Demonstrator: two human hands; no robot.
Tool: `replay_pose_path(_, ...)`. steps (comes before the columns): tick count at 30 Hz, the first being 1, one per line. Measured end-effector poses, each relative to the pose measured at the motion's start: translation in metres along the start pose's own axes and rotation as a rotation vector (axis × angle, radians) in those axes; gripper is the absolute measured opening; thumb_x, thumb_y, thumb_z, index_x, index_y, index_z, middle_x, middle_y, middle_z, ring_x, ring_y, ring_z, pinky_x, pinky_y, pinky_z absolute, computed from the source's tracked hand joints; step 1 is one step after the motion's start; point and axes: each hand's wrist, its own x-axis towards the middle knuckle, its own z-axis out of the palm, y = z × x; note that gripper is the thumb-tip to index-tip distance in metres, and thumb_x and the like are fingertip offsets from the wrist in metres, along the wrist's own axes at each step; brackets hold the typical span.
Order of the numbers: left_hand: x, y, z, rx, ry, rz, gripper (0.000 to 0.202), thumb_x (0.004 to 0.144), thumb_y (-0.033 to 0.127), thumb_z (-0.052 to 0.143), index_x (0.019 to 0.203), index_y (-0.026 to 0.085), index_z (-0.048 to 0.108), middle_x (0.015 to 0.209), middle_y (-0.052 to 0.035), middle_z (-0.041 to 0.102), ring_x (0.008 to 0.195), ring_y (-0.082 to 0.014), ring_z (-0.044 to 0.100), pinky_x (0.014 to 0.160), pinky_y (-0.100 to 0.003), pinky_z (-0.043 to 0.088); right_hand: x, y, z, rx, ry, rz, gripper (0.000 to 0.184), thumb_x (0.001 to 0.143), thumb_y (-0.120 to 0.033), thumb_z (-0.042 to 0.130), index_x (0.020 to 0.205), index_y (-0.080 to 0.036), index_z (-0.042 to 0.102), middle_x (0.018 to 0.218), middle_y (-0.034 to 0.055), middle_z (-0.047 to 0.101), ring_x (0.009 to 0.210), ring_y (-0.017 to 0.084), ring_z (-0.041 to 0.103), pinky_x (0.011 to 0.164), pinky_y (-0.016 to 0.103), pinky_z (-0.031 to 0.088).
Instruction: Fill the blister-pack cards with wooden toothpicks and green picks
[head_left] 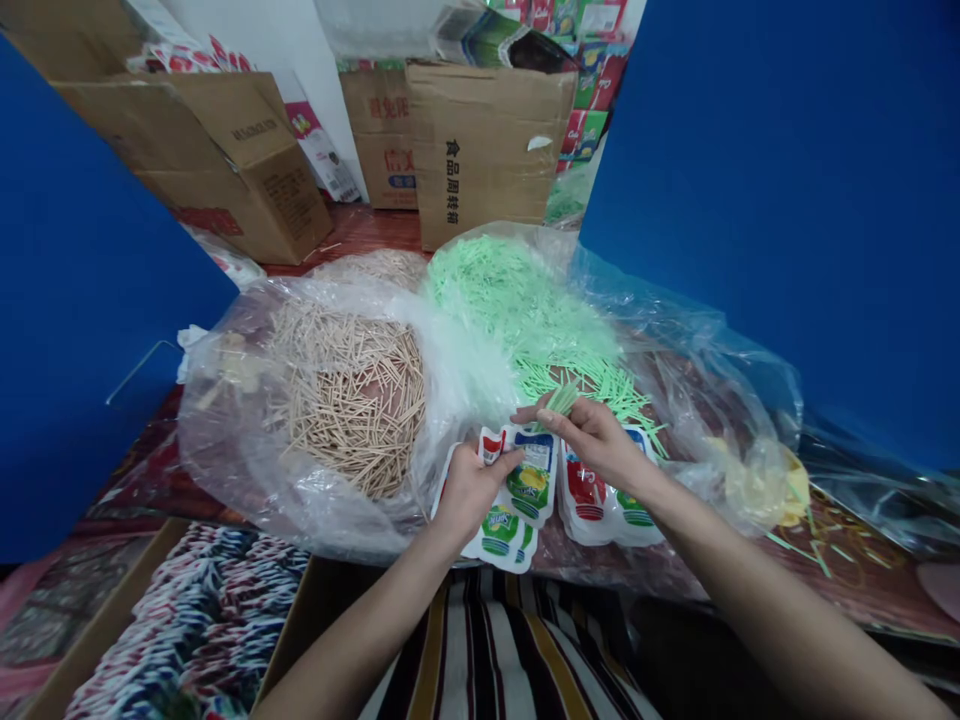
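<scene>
My left hand (pixel 471 486) pinches a stack of small printed pouches (pixel 525 490), white with green, yellow and red labels, at the table's near edge. My right hand (pixel 596 438) is closed on a small bunch of green sticks (pixel 560 400) just above the pouches' top. More pouches (pixel 600 500) lie under my right wrist. Behind the hands, a clear plastic bag (pixel 247 420) holds a heap of tan wooden sticks (pixel 352 400). To its right, a second bag holds a heap of green sticks (pixel 525 310).
Cardboard boxes (pixel 480 150) stand at the back, and another box (pixel 225 150) at the back left. Blue panels (pixel 787 200) wall both sides. A carton of red-and-white striped items (pixel 195 620) sits low left. A yellow bag (pixel 780 485) and stray green sticks lie right.
</scene>
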Motion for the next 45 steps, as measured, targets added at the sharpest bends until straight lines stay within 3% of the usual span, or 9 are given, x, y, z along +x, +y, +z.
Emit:
replay_pose_path(7, -0.002, 0.007, 0.000, 0.006, 0.005, 0.004, 0.023, 0.069, 0.032, 0.072, 0.082, 0.012, 0.071, 0.082, -0.0057, 0.073, 0.072, -0.0182, 0.065, 0.069, -0.029, 0.051, -0.005, 0.000, 0.007, 0.197, 0.027, -0.009, 0.034, 0.088, -0.039, 0.055, 0.119, -0.025, 0.052, 0.116, 0.0075, 0.065, 0.099, 0.021, 0.065, 0.086, 0.041, 0.052)
replay_pose_path(13, -0.005, 0.013, 0.002, -0.070, 0.035, -0.032, 0.027, 0.066, 0.034, 0.074, 0.081, 0.012, 0.070, 0.077, -0.0034, 0.071, 0.069, -0.0164, 0.062, 0.068, -0.028, 0.049, -0.014, 0.001, 0.004, -0.302, -0.124, -0.219, 0.027, 0.093, -0.034, 0.046, 0.115, -0.025, 0.059, 0.124, 0.0074, 0.061, 0.116, 0.023, 0.056, 0.099, 0.043, 0.044)
replay_pose_path(16, -0.005, 0.015, 0.002, -0.111, 0.029, -0.058, 0.029, 0.066, 0.036, 0.074, 0.084, 0.013, 0.070, 0.077, -0.0037, 0.071, 0.070, -0.0166, 0.062, 0.070, -0.029, 0.050, -0.019, 0.006, 0.004, -0.306, 0.007, -0.235, 0.037, 0.091, -0.033, 0.051, 0.126, -0.027, 0.045, 0.131, 0.0085, 0.054, 0.117, 0.022, 0.055, 0.097, 0.043, 0.046)
replay_pose_path(22, -0.004, 0.013, 0.000, -0.099, 0.031, -0.046, 0.027, 0.063, 0.034, 0.076, 0.077, 0.012, 0.070, 0.077, -0.0040, 0.071, 0.068, -0.0163, 0.062, 0.067, -0.028, 0.050, -0.023, 0.014, 0.005, -0.543, -0.009, -0.346, 0.019, 0.085, -0.033, 0.060, 0.099, -0.020, 0.056, 0.113, 0.0113, 0.063, 0.105, 0.023, 0.059, 0.087, 0.038, 0.049)
replay_pose_path(26, -0.007, 0.013, 0.003, -0.161, 0.042, -0.094, 0.030, 0.063, 0.035, 0.078, 0.080, 0.012, 0.069, 0.076, -0.0043, 0.072, 0.067, -0.0170, 0.064, 0.069, -0.030, 0.052, -0.027, 0.011, 0.009, -0.445, -0.004, -0.130, 0.037, 0.077, -0.035, 0.069, 0.109, -0.021, 0.055, 0.091, 0.0057, 0.066, 0.083, 0.020, 0.063, 0.070, 0.032, 0.052)
replay_pose_path(30, -0.012, 0.020, 0.004, -0.301, -0.033, -0.136, 0.037, 0.062, 0.034, 0.079, 0.088, 0.011, 0.067, 0.074, -0.0059, 0.072, 0.067, -0.0193, 0.067, 0.071, -0.034, 0.053, -0.030, 0.009, 0.014, -0.046, 0.089, 0.153, 0.067, 0.073, -0.033, 0.072, 0.131, -0.022, 0.040, 0.066, -0.0044, 0.062, 0.054, 0.013, 0.059, 0.049, 0.023, 0.048)
replay_pose_path(38, -0.014, 0.018, -0.004, -0.245, -0.042, -0.136, 0.037, 0.056, 0.027, 0.082, 0.086, 0.010, 0.067, 0.075, -0.0060, 0.074, 0.060, -0.0167, 0.067, 0.062, -0.031, 0.055, -0.036, 0.020, 0.010, 0.295, 0.228, 0.209, 0.060, 0.063, -0.026, 0.080, 0.117, -0.021, 0.054, 0.068, -0.0045, 0.068, 0.057, 0.013, 0.063, 0.055, 0.025, 0.053)
replay_pose_path(42, -0.015, 0.014, -0.005, -0.217, 0.036, -0.083, 0.032, 0.053, 0.024, 0.083, 0.078, 0.011, 0.068, 0.071, -0.0043, 0.073, 0.058, -0.0164, 0.066, 0.059, -0.030, 0.055, -0.040, 0.023, 0.010, 0.376, 0.105, 0.246, 0.036, 0.064, -0.029, 0.079, 0.095, -0.016, 0.066, 0.080, 0.0017, 0.073, 0.070, 0.017, 0.068, 0.071, 0.033, 0.057)
replay_pose_path(45, -0.016, 0.012, -0.006, -0.193, -0.014, -0.089, 0.029, 0.055, 0.025, 0.082, 0.078, 0.012, 0.069, 0.074, -0.0048, 0.074, 0.059, -0.0171, 0.066, 0.061, -0.032, 0.055, -0.044, 0.026, 0.013, 0.315, 0.084, 0.241, 0.025, 0.068, -0.032, 0.076, 0.087, -0.016, 0.069, 0.083, 0.0036, 0.074, 0.076, 0.019, 0.069, 0.073, 0.034, 0.057)
